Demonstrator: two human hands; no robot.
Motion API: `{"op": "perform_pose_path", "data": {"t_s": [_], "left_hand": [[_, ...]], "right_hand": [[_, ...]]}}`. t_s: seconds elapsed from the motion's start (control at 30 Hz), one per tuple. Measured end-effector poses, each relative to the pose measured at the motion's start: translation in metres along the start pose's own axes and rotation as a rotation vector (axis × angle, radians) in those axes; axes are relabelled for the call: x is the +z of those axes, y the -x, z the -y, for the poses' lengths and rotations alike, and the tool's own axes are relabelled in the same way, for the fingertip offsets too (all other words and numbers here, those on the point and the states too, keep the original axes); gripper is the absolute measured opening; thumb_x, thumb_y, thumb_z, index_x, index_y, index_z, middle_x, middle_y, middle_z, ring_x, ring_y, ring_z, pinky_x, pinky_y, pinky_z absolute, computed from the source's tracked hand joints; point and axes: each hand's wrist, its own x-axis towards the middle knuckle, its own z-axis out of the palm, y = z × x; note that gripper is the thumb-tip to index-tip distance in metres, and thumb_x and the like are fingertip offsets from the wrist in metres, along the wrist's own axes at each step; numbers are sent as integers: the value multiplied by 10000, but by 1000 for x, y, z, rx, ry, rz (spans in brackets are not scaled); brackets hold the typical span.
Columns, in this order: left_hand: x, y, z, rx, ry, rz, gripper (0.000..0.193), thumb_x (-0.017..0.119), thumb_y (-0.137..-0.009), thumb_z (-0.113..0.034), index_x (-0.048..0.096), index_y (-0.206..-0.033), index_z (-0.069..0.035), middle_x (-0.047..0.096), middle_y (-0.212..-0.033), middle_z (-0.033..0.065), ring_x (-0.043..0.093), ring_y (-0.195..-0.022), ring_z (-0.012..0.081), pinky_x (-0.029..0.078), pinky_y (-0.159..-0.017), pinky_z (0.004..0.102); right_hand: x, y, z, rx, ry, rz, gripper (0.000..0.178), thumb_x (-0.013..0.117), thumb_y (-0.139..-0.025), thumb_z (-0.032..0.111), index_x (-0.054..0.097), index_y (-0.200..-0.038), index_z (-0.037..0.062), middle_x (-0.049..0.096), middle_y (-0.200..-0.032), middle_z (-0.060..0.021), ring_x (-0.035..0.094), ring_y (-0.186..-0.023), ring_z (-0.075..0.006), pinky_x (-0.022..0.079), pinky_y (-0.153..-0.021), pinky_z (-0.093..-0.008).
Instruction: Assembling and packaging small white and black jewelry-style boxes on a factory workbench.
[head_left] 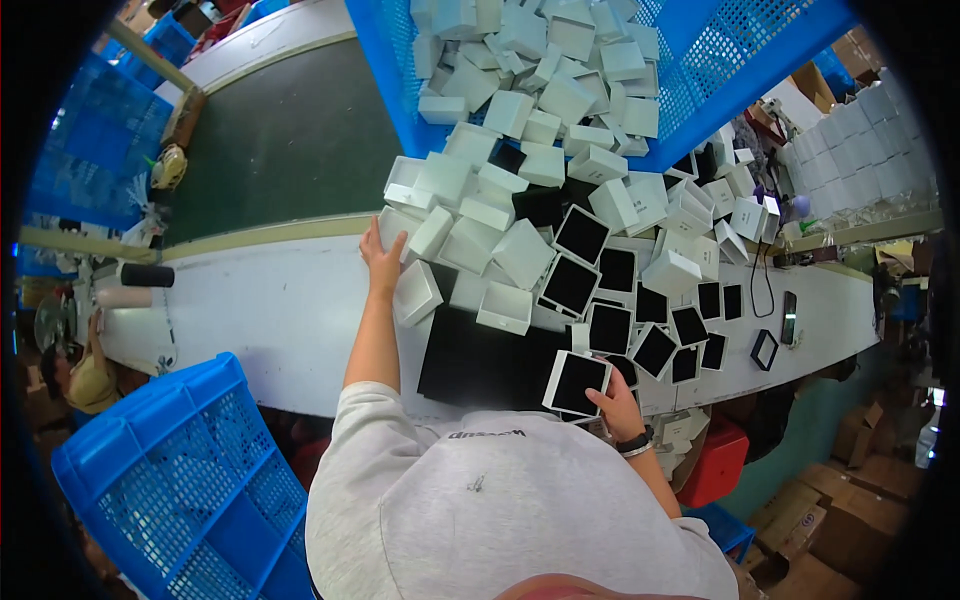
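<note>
my right hand (617,405) pinches black-lined box (577,383); my left hand (383,262) flat, open, against white box pile (480,225). risk: pile slides past left palm, off table edge.

Scene is evenly and brightly lit from overhead; shadows under the white boxes (520,250) are soft and short. Mild glare is noted on the white desk (270,310). Strong fisheye bending and a black vignette are seen at the rim, where detail is softened.
</note>
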Motion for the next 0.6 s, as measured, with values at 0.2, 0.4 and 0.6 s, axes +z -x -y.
{"op": "perform_pose_path", "data": {"t_s": [0.2, 0.4, 0.6], "left_hand": [[31, 21, -45, -81, 24, -7, 640, 649, -826, -362, 401, -1389, -184, 236, -1357, 182, 219, -1263, 343, 210, -1067, 444], [48, 34, -79, -194, -6, -117, 619, 616, -852, -401, 414, -1367, -123, 191, -1379, 204, 201, -1270, 356, 198, -1068, 440], [55, 41, -76, -222, -102, -80, 579, 553, -897, -412, 428, -1355, -79, 187, -1392, 220, 219, -1284, 382, 217, -1071, 435]], "right_hand": [[8, -24, 23, -36, 5, -153, 636, 600, -831, -11, 298, -1390, 13, 491, -1285, -121, 480, -1184, -197, 373, -1010, -316], [-22, -49, 22, -217, 55, -304, 614, 569, -820, -18, 329, -1383, 30, 497, -1264, -108, 507, -1135, -197, 394, -981, -310], [-61, -61, 18, -269, -39, -272, 581, 581, -835, 39, 357, -1371, 21, 479, -1295, -92, 451, -1201, -183, 329, -1030, -301]]}}
